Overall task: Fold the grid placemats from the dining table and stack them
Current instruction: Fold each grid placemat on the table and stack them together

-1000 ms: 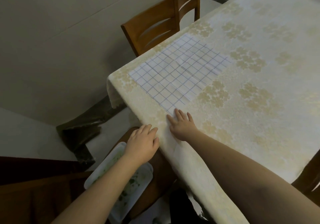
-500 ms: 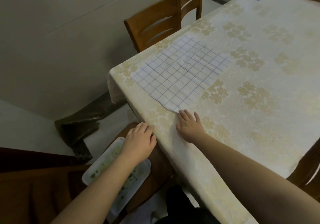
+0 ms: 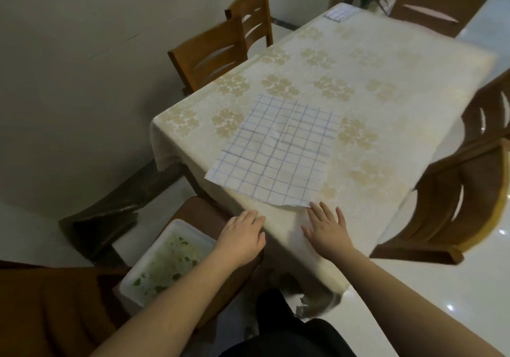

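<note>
Near the tabletop (image 3: 386,61) edge, both hands lie flat and released — right hand (image 3: 325,229) fingertips touching the grid placemat (image 3: 278,155), left hand (image 3: 242,238) just beside.

Bare worktop (image 3: 386,61) is seen around the grid placemat (image 3: 278,155), widest toward the upper right of the frame. The left side is closed by two wooden chairs (image 3: 209,52), the right side by another chair (image 3: 469,196). At lower left, a white tray (image 3: 165,262) is placed on a seat below the worktop edge.
</note>
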`<action>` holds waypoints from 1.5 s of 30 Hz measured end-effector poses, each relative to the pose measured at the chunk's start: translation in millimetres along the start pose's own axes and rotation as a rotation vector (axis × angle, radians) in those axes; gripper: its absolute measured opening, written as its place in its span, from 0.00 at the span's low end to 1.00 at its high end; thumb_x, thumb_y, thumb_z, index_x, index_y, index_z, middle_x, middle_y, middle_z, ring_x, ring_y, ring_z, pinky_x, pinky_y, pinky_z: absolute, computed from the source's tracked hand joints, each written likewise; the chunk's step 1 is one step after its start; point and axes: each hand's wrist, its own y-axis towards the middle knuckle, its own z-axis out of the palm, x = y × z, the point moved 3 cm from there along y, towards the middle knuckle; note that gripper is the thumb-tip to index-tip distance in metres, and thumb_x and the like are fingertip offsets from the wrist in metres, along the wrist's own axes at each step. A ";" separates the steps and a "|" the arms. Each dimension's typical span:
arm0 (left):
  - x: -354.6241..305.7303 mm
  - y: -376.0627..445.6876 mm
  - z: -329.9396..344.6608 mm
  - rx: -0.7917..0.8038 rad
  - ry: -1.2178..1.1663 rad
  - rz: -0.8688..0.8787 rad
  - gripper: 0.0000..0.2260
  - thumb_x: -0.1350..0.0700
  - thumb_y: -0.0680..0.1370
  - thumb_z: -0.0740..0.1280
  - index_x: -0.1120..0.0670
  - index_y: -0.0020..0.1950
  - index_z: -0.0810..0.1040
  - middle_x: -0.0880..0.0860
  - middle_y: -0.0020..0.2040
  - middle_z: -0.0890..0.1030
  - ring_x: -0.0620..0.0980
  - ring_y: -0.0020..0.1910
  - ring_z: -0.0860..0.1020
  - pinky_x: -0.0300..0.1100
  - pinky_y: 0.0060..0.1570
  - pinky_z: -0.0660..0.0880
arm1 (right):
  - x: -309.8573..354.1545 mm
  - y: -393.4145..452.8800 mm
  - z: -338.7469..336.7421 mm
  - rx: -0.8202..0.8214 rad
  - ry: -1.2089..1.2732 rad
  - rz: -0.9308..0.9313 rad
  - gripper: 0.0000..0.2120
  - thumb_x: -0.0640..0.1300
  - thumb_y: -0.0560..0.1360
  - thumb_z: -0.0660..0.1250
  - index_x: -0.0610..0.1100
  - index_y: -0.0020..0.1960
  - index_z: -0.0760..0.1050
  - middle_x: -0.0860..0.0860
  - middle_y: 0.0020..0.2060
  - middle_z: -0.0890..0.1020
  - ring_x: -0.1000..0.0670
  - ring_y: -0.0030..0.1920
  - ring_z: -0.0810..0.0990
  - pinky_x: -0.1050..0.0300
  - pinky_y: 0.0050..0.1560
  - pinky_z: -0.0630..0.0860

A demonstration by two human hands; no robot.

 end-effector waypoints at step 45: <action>-69.5 25.5 97.3 0.018 0.421 0.110 0.31 0.62 0.79 0.61 0.57 0.79 0.52 0.57 0.79 0.55 0.55 0.77 0.56 0.54 0.75 0.52 | -69.2 -77.9 42.8 -0.126 -0.195 -0.256 0.11 0.42 0.69 0.74 0.43 0.50 0.79 0.46 0.42 0.82 0.44 0.43 0.81 0.45 0.59 0.74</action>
